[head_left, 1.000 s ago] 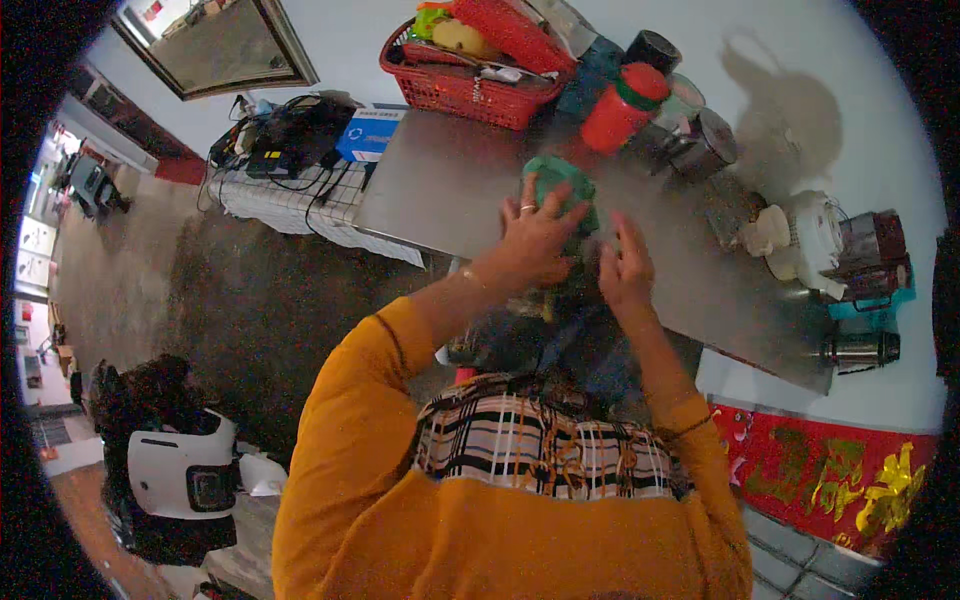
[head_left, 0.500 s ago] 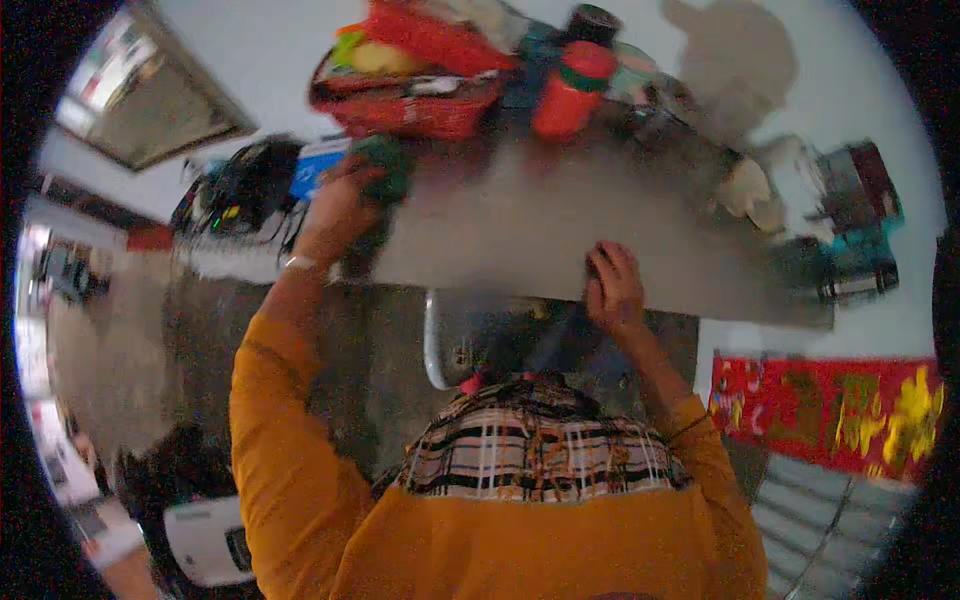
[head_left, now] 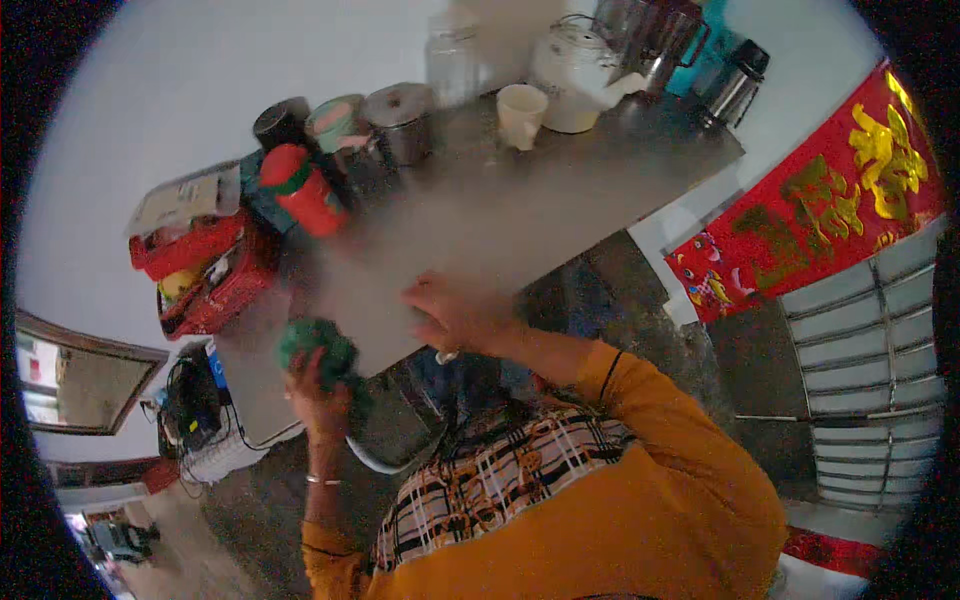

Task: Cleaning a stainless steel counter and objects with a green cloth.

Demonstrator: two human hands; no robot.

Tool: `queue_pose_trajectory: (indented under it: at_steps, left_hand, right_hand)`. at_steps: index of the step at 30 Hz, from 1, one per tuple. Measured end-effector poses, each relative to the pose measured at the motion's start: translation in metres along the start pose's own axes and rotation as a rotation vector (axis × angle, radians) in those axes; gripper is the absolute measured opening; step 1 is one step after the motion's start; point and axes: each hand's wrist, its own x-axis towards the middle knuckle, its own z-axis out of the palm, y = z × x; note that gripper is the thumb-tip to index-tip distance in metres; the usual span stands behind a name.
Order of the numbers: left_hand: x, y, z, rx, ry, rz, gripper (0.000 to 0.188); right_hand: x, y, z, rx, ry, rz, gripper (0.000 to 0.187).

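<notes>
A crumpled green cloth (head_left: 318,348) is bunched in my left hand (head_left: 318,400), whose fingers are closed around it at the near left edge of the table. My right hand (head_left: 465,315) is over the table's near edge, a little right of the cloth. Its fingers are loosely bent and apart, somewhat blurred, with nothing visible in them. Beneath both hands stretches the grey-brown tabletop (head_left: 520,220).
Along the back stand a red bottle (head_left: 308,192), a lidded metal pot (head_left: 400,120), a cream mug (head_left: 521,112), a white kettle (head_left: 575,75) and a dark thermos (head_left: 738,85). A red basket (head_left: 220,285) sits at left, black cables (head_left: 195,400) below it.
The view has swung right. My left hand has come nearer with the green cloth, away from the basket and blue box. My right hand now reaches further across to the left.
</notes>
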Motion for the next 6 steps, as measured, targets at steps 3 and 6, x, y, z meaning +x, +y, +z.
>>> queue_pose_trajectory:
  at_steps: [3,6]
  left_hand:
    - [0.003,0.066,0.04,-0.163,-0.004,0.084,0.061]
    - [0.015,0.107,0.078,-0.412,-0.002,0.108,0.065]
  right_hand:
    - [-0.006,-0.011,-0.017,0.247,0.001,-0.042,0.055]
    - [-0.019,-0.003,-0.038,0.279,-0.151,-0.074,0.071]
